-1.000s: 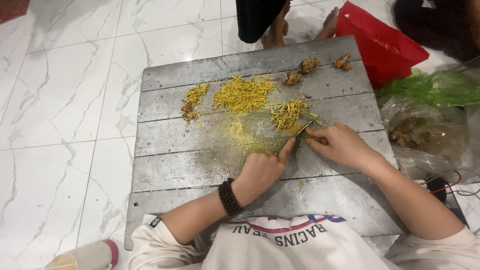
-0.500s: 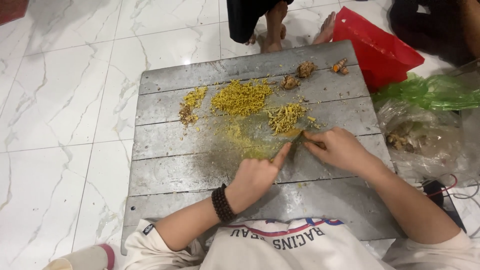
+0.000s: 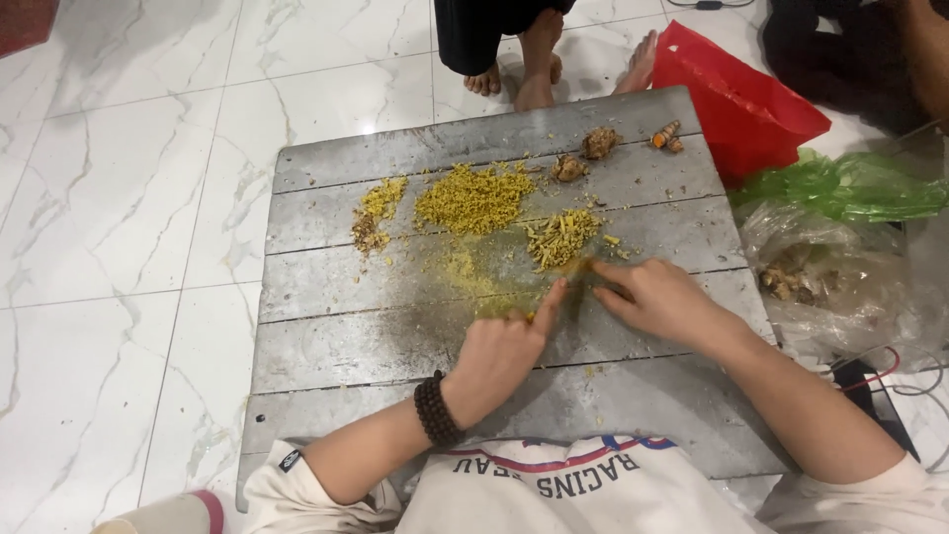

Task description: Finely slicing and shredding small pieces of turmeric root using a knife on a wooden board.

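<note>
Two hands are shifted slightly left on grey plank board (image 3: 395, 326) versus 1 s ago. Left hand (image 3: 504, 351) pins small yellow root piece (image 3: 583, 265) below chopped yellow pile (image 3: 473, 198); right hand (image 3: 660, 300) grips it; blade not discernible.

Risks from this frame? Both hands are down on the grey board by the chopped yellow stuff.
1. The left hand and right hand work fingertip to fingertip; if a blade is between them (I cannot tell), a finger could get nicked.
2. The orange root piece sits near the grey board far edge and might roll off.
</note>
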